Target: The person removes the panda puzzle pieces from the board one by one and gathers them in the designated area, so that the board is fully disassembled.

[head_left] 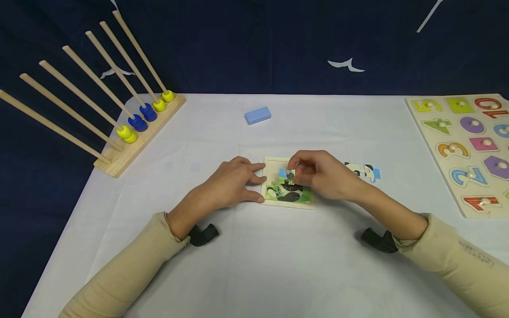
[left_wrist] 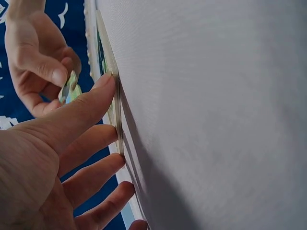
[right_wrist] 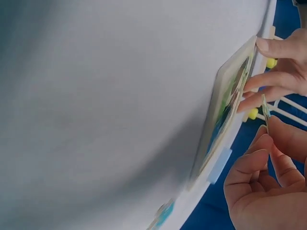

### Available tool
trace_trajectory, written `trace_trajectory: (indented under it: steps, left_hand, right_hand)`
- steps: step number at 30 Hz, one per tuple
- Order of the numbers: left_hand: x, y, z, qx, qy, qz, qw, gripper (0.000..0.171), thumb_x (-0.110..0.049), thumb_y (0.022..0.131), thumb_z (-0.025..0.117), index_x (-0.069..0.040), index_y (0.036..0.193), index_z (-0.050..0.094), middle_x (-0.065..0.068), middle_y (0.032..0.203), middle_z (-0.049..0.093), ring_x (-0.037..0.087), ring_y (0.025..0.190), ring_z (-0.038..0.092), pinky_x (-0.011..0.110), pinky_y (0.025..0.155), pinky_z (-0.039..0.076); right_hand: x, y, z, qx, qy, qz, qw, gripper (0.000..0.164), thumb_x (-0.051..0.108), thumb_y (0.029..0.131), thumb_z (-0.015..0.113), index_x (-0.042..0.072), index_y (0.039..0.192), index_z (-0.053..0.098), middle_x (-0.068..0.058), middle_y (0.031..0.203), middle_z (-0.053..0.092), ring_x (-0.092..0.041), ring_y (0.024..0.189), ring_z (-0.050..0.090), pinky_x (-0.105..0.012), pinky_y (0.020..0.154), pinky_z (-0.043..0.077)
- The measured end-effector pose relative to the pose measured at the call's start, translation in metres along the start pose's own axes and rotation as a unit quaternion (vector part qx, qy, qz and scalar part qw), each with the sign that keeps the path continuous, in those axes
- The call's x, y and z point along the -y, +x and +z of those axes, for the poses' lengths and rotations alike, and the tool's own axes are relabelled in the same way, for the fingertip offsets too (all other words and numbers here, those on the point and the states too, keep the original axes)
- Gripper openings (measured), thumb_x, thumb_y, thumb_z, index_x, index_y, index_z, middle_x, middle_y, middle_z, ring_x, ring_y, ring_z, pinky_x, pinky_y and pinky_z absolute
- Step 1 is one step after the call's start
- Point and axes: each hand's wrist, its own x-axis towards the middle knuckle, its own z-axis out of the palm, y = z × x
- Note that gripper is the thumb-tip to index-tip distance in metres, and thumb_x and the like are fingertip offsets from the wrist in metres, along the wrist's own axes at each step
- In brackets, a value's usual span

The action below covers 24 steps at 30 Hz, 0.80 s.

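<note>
A small framed jigsaw puzzle board (head_left: 288, 205) with a panda picture lies flat at the middle of the table. My left hand (head_left: 235, 183) rests along its left edge, the thumb and fingers spread and straight against the frame. Over the board, my right hand (head_left: 324, 174) pinches a puzzle piece (head_left: 284, 176) between thumb and fingertips. In the right wrist view this piece (right_wrist: 265, 109) is held up on edge, above the board. Green and black-and-white parts of the picture fill the board's lower half. To the right lie panda-face puzzle pieces (head_left: 362, 171), partly behind the right hand.
A blue block (head_left: 258, 115) lies beyond the board. At the back left stands a wooden bead rack (head_left: 145, 139) with tall pegs and yellow and blue beads. A number-and-shape peg board (head_left: 461, 150) lies at the right. A dark blue curtain (head_left: 238, 48) hangs behind the table.
</note>
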Motion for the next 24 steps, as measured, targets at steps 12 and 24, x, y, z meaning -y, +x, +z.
trace_trajectory:
  steps: [12,24]
  left_hand:
    - [0.000,0.000,0.000,0.003,-0.009,-0.009,0.9999,0.055,-0.039,0.084,0.078,-0.016,0.132,0.063,0.000,0.153,0.042,0.029,0.136,0.038,0.052,0.102,0.037]
    - [0.000,0.000,0.000,-0.002,-0.024,-0.006,0.9997,0.058,-0.036,0.084,0.079,-0.014,0.135,0.061,0.001,0.152,0.043,0.028,0.135,0.039,0.051,0.105,0.035]
  right_hand:
    - [-0.027,-0.034,-0.018,-0.019,-0.016,0.051,0.998,0.018,-0.003,0.088,0.068,0.005,0.104,0.067,-0.004,0.085,0.057,-0.020,0.075,0.051,-0.024,0.065,0.041]
    - [-0.041,-0.052,-0.031,-0.030,-0.023,0.075,0.996,0.019,-0.008,0.088,0.064,0.003,0.104,0.066,-0.008,0.084,0.059,-0.021,0.077,0.056,-0.023,0.068,0.046]
